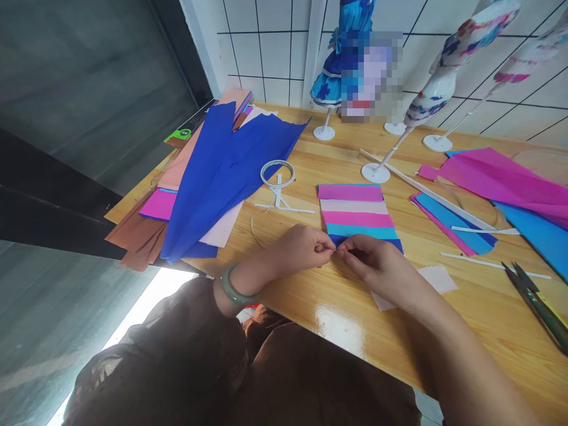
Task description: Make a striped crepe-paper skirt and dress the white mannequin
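Observation:
Both hands meet at the near left corner of a striped sheet (357, 220) that lies flat, with pink, pale, turquoise and dark blue bands. My left hand (310, 244), a pale green bangle on its wrist, is closed in a pinch just beside that corner. Thumb and finger of my right hand (370, 257) also press together there, the fingertips almost touching those of the left. Whatever is between the fingertips is too small to make out. Part of the dark blue band is hidden behind the right hand. A pale paper piece (437, 278) lies partly under the right wrist.
A tape roll (277, 174) and thin white strips (284, 208) lie left of the sheet. Large blue paper (231, 171) covers the table's left side. Scissors (535, 302), pink paper (497, 174) and blue paper (532, 236) are at right. Dressed figures on white stands (375, 173) line the back.

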`<state>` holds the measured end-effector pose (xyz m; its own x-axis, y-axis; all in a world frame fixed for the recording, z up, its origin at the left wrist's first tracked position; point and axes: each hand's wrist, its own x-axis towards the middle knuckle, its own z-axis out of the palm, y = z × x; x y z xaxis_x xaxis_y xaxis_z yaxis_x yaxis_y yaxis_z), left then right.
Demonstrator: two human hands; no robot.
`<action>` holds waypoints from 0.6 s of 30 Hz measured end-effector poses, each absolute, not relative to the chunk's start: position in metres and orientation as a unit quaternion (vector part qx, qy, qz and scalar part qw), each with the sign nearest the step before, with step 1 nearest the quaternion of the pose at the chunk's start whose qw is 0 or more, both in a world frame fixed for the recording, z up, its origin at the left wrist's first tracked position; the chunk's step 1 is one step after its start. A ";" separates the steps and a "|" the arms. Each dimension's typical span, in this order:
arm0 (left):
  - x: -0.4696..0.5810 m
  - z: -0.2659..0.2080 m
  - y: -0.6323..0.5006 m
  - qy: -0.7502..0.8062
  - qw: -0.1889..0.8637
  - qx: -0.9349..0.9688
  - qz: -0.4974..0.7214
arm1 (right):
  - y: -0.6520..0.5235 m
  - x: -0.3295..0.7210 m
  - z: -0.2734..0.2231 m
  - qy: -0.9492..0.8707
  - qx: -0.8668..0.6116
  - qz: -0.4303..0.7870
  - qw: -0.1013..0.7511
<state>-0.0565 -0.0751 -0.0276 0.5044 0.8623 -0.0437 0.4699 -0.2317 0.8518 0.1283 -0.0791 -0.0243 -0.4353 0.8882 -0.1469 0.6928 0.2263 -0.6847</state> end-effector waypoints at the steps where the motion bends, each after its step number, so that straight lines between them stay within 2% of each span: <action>1: -0.056 -0.027 -0.075 0.442 0.430 0.754 0.228 | -0.079 0.128 -0.025 -0.770 -0.513 0.353 0.140; 18: -0.056 -0.025 -0.075 0.438 0.406 0.770 0.223 | -0.079 0.128 -0.026 -0.771 -0.514 0.349 0.143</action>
<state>-0.0555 -0.0754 -0.0246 0.5167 0.8561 -0.0113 0.4931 -0.2867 0.8213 0.1283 -0.0793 -0.0261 -0.4308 0.8918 -0.1382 0.6927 0.2287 -0.6840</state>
